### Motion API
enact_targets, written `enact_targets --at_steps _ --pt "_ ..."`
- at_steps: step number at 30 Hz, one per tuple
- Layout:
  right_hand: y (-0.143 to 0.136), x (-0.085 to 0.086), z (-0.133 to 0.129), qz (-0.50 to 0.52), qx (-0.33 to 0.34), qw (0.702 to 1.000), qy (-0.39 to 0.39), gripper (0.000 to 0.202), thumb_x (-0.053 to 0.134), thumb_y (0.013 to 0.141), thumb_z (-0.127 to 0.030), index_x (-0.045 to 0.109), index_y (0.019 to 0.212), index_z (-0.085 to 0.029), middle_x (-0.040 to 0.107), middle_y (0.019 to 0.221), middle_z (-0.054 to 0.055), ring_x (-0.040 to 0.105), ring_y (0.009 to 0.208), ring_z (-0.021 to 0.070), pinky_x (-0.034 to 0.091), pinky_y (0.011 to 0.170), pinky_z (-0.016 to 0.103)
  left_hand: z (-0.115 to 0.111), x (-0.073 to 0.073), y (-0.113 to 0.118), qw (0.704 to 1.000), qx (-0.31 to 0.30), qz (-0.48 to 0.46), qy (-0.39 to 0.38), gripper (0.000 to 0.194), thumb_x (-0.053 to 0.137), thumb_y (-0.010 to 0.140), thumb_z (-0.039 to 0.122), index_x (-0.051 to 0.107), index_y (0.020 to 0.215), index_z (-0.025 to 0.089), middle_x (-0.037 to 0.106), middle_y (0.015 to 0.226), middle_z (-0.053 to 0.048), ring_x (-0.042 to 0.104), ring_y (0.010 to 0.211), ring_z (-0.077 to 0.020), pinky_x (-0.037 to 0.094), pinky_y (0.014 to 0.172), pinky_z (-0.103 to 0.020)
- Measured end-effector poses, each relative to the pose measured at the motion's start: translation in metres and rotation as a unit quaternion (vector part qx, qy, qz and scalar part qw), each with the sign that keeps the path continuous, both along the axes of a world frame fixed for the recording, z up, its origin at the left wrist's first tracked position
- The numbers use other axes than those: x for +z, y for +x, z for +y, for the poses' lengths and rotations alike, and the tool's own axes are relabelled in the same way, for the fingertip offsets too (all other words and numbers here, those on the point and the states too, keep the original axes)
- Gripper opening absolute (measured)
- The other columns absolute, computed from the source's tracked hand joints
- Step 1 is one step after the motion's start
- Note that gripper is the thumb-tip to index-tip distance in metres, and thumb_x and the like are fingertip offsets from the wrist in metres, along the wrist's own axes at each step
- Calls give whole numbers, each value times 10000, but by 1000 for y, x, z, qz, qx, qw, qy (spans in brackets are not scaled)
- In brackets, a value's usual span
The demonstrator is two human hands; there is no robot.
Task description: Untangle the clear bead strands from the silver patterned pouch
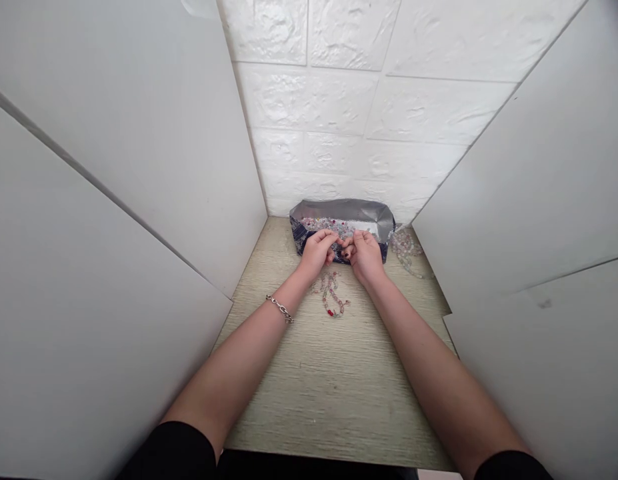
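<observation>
My left hand (319, 251) and my right hand (363, 255) meet over the front edge of an opened bag (343, 208) with a silvery inside and a dark patterned outside. Each hand is closed in a pinch, fingertips almost touching; whatever they hold is too small to make out. Loose beads (326, 225), pinkish, clear and red, lie in the bag. Just below my hands, a string of beads (333, 303) with a red one hangs or lies in a curve over the tabletop; I cannot tell whether its upper end reaches my fingers.
More strung pale beads (407, 250) lie to the right of the bag on the wood-grain tabletop (309, 380). White panels (153, 133) close in on both sides, and a white brick-patterned wall (333, 100) stands behind the bag.
</observation>
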State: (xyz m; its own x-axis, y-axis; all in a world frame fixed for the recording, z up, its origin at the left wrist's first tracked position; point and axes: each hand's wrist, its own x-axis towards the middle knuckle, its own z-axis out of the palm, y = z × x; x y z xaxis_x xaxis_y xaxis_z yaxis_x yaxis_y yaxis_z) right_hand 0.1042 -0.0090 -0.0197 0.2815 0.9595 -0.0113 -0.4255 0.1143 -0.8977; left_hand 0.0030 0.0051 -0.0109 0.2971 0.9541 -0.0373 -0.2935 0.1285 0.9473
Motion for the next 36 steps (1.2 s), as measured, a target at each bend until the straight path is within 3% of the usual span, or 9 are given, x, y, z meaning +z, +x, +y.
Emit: enact_targets --at_steps 10,21,36 --pt "1 3 -2 83 38 995 -37 155 609 665 -312 553 667 -168 449 483 -61 387 383 47 390 406 192 -3 3 -1 997 -73 12 18 160 544 656 300 505 643 145 428 476 61 309 303 -6 163 309 -175" --pt "1 5 -3 117 66 990 -34 152 615 666 -303 579 637 -158 461 457 -59 394 380 32 392 368 148 -1 -1 0 994 -66 70 50 216 552 655 341 534 628 128 442 472 42 316 304 -16 189 311 -178" --pt "2 3 -4 107 76 991 -32 240 691 551 -366 610 647 -161 461 462 -61 396 398 31 383 396 162 -2 0 1 994 -57 78 52 220 545 669 339 515 634 124 437 465 53 310 310 -8 204 320 -172"
